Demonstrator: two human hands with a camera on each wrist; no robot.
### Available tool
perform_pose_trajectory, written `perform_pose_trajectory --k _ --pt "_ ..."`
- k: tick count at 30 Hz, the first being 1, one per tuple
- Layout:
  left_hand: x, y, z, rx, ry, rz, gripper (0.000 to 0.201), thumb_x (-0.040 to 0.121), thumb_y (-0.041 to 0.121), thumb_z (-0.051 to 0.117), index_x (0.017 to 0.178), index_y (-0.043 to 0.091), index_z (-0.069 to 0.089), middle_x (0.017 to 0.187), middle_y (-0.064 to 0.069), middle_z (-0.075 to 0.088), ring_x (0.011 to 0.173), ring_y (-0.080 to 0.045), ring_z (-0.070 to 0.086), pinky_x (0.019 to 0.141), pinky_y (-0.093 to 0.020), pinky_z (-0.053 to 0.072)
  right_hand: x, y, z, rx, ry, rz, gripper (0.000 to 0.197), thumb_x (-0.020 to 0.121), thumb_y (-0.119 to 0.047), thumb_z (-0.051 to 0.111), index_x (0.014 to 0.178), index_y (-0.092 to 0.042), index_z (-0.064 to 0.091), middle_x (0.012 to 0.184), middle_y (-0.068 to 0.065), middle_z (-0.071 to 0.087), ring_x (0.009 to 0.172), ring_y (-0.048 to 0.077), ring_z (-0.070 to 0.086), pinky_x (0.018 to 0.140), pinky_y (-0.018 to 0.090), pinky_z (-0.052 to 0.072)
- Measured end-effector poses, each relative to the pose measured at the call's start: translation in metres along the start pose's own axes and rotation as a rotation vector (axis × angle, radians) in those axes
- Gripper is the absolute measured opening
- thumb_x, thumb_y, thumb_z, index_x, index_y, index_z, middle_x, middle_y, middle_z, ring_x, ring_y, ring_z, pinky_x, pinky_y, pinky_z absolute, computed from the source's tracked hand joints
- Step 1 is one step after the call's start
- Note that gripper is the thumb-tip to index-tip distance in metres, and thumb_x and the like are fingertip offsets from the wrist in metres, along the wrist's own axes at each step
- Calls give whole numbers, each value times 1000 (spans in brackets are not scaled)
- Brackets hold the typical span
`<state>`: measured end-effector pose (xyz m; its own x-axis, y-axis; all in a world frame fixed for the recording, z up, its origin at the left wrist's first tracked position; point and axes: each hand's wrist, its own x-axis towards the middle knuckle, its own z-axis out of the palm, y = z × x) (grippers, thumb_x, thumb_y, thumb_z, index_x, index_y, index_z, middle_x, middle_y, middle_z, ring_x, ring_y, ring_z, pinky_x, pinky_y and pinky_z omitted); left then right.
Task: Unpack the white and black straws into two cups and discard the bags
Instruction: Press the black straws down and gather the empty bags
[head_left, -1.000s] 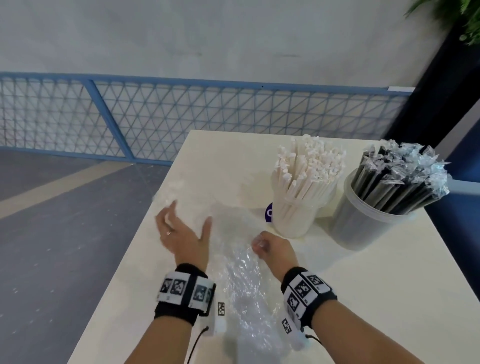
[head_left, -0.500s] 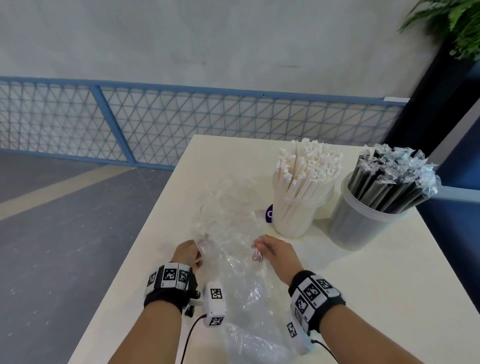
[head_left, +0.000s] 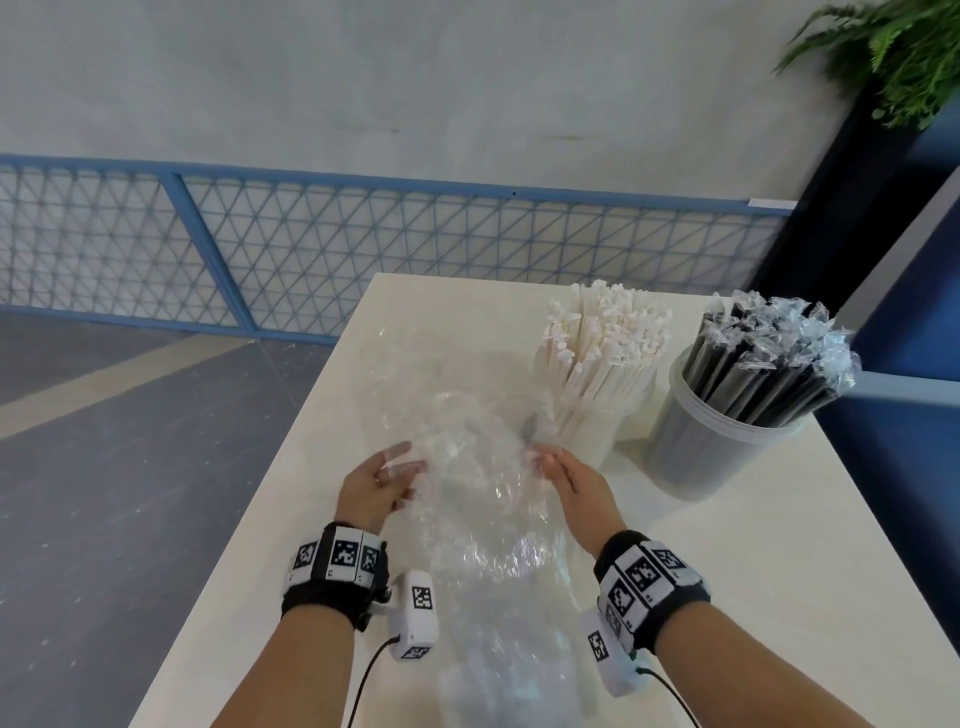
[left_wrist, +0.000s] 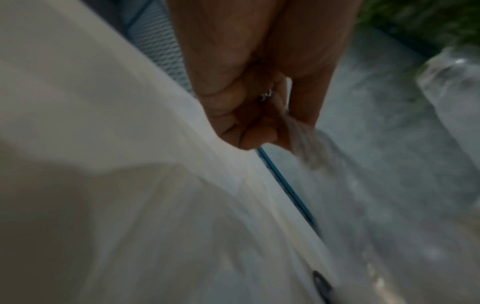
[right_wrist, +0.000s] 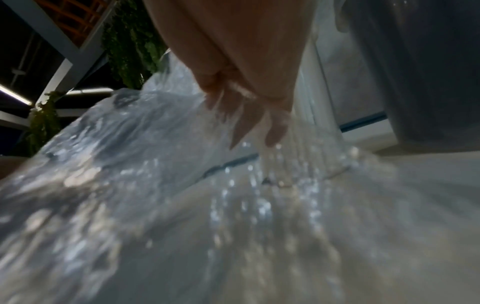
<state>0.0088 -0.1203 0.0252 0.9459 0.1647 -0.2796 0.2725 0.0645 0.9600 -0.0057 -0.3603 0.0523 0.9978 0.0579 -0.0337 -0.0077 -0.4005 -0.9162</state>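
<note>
White paper-wrapped straws (head_left: 602, 343) stand in a clear cup (head_left: 597, 431). Black straws (head_left: 769, 364) in clear wrappers fill a grey cup (head_left: 711, 447) to its right. Crumpled clear plastic bags (head_left: 478, 467) lie in front of the cups, raised and bunched between my hands. My left hand (head_left: 405, 467) grips the left side of the plastic; in the left wrist view its curled fingers (left_wrist: 259, 133) pinch the film (left_wrist: 306, 144). My right hand (head_left: 545, 460) holds the right side, close to the white-straw cup, its fingers (right_wrist: 246, 127) wrapped in film (right_wrist: 130, 164).
The cream table (head_left: 779, 571) has its left edge just beside my left wrist. A blue mesh railing (head_left: 363, 244) runs behind the table, and a plant (head_left: 893, 52) hangs at the upper right. More plastic trails toward the table's near edge (head_left: 519, 675).
My left hand closed on the plastic and lifted it. Both hands moved forward and up, gathering the bags into a raised bundle near the white-straw cup.
</note>
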Motion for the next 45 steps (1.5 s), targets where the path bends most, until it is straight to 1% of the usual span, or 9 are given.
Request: perform_pose_trajectory --k 5,10,16,24,29,33,38,42,45 --pt "-18 8 -3 68 -160 126 30 88 1 55 116 13 54 75 5 75 52 -5 60 59 -17 54 11 -21 -2 149 178 -1 29 101 -20 33 85 -22 57 85 -12 62 83 0 57 80 16 41" --pt "-31 10 0 -89 -270 67 30 89 3 53 113 21 58 83 -4 75 61 -10 62 62 -20 54 21 -25 15 53 131 93 27 100 -22 34 104 -14 59 115 2 50 102 14 48 98 26 34" --pt "-36 17 -2 -122 -228 35 57 78 65 43 114 24 60 99 0 73 71 -9 64 61 -23 53 22 -30 32 -1 121 123 15 98 -17 38 103 -13 53 117 13 48 86 26 57 78 34 54" --pt "-40 28 -9 -26 -229 26 34 87 7 58 119 18 59 78 8 74 50 -3 52 52 -15 47 8 -38 12 166 -337 157 63 82 -26 70 134 -25 35 133 -9 42 113 11 51 90 28 50" --pt "-45 33 -21 -62 -440 -28 64 77 -11 56 122 35 51 109 -6 71 42 -6 37 40 -14 33 -1 -40 4 400 -423 183 50 88 5 50 111 -40 54 103 -3 52 61 5 47 62 23 51" --pt "-52 23 -18 -275 -363 -105 30 75 -12 58 94 9 66 91 -13 73 34 -8 41 35 -15 35 -6 -39 3 473 -373 271 39 86 14 39 97 -16 62 93 8 58 48 14 43 55 23 49" --pt "-44 11 -11 -224 -351 -145 49 81 -23 33 57 2 67 97 -13 72 75 -16 70 54 -17 52 -15 -42 -6 622 -295 365 30 88 5 38 66 -10 52 79 5 52 62 14 57 61 20 50" --pt "-37 20 0 -117 -320 -7 59 77 -27 29 45 7 65 102 -13 67 82 -17 65 62 -16 49 -17 -16 -20 542 -98 394 26 95 -31 42 105 -21 63 118 11 59 106 26 58 96 39 48" --pt "-34 25 14 -43 -332 96 60 76 -28 29 44 9 65 104 -10 66 86 -15 61 69 -20 44 -36 -3 -40 436 -209 447 62 67 -68 61 122 -41 48 141 -8 42 132 16 36 114 49 25"
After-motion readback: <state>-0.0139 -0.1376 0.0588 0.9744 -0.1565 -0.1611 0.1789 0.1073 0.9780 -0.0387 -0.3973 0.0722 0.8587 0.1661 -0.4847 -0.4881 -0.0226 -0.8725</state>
